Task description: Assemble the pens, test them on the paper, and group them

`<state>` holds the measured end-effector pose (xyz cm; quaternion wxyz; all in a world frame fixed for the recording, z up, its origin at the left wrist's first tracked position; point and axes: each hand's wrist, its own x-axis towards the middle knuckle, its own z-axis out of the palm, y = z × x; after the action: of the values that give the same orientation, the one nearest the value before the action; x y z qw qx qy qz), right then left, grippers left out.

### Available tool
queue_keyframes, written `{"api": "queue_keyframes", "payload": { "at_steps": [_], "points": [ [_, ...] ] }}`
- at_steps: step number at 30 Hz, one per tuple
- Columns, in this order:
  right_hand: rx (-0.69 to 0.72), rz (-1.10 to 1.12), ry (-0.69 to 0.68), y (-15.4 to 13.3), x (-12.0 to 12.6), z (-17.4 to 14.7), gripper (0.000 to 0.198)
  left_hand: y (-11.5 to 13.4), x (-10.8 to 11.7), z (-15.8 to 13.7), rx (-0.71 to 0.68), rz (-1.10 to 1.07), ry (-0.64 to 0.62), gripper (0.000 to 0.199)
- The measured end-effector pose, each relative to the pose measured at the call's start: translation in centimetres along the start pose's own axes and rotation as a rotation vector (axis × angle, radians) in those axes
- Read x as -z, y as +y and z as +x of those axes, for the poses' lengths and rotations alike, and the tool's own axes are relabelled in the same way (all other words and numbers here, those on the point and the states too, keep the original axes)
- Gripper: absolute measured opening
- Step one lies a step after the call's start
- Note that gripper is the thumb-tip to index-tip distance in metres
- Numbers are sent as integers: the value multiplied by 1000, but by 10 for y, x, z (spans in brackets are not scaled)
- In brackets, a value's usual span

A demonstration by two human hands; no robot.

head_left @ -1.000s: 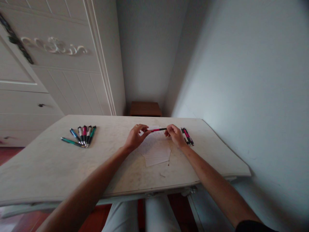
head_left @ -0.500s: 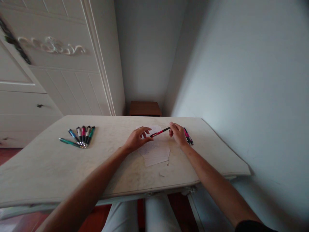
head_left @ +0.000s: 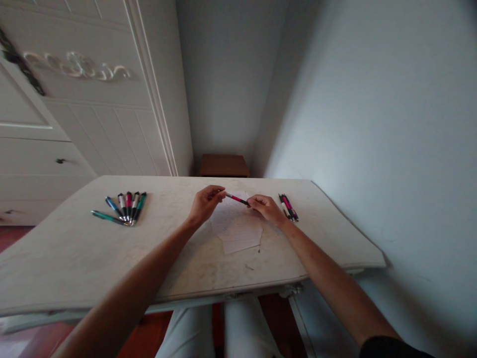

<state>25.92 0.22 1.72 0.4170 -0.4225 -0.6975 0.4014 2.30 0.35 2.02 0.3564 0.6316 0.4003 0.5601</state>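
Observation:
A pink and black pen is held between my two hands above the sheets of paper. My left hand is closed in a pinch on its left end. My right hand pinches the black end on the right. The pen slopes slightly down to the right. Beneath it lie sheets of lined paper with faint handwriting and uneven edges.
On the table, several pens in blue, white, pink and green lie fanned out at the left. More pens lie side by side just beyond my right hand. A wall borders the table's right side; a white cabinet stands behind left.
The pen has turned from sloping up to the right to sloping down to the right. My left hand has risen and closed on its end; my right hand has moved lower and left.

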Motion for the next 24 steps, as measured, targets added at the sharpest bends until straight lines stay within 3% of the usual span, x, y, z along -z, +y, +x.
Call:
{"api": "queue_keyframes", "payload": {
  "at_steps": [6,12,16,24],
  "points": [
    [121,-22,3,-8,1,-3,31,9,-2,-3,51,-68,-51,42],
    [-3,36,-191,-15,-3,-8,35,17,-6,-7,103,-107,-120,41],
    [15,76,-271,-24,-6,-11,35,20,-12,-11,106,-163,-127,41],
    [-110,246,-283,-26,-9,-15,32,27,-20,-16,125,-279,-132,49]
  ]
}}
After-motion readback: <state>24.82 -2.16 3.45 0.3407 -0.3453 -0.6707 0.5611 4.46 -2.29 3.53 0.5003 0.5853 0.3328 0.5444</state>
